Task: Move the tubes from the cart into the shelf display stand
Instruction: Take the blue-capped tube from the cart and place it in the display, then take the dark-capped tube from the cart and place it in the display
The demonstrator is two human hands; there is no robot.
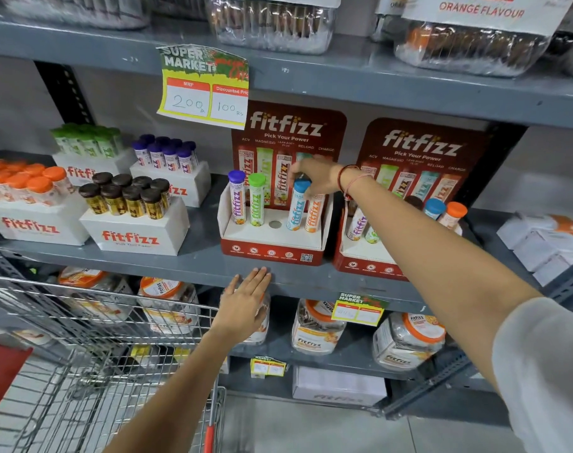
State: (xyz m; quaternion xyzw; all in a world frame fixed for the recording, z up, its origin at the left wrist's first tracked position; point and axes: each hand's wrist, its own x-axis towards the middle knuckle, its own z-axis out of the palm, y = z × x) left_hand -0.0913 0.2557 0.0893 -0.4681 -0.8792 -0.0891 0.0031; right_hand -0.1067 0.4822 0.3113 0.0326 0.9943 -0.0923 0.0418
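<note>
A red and white display stand (pixel 272 251) sits on the middle grey shelf. A purple-capped tube (pixel 236 199), a green-capped tube (pixel 257 201), a blue-capped tube (pixel 296 207) and an orange tube (pixel 314 214) stand upright in it. One round hole (pixel 274 224) in its middle is empty. My right hand (pixel 316 178) is closed over the top of the orange tube and hides its cap, with fingers reaching above the blue cap. My left hand (pixel 246 300) hovers open and flat at the shelf's front edge, above the wire cart (pixel 82 335). No tubes show in the cart.
A second display stand (pixel 367 264) with several tubes stands to the right, partly behind my right arm. White boxes of capped bottles (pixel 134 220) fill the shelf's left side. A price tag (pixel 205 86) hangs from the shelf above. Jars (pixel 314 328) line the lower shelf.
</note>
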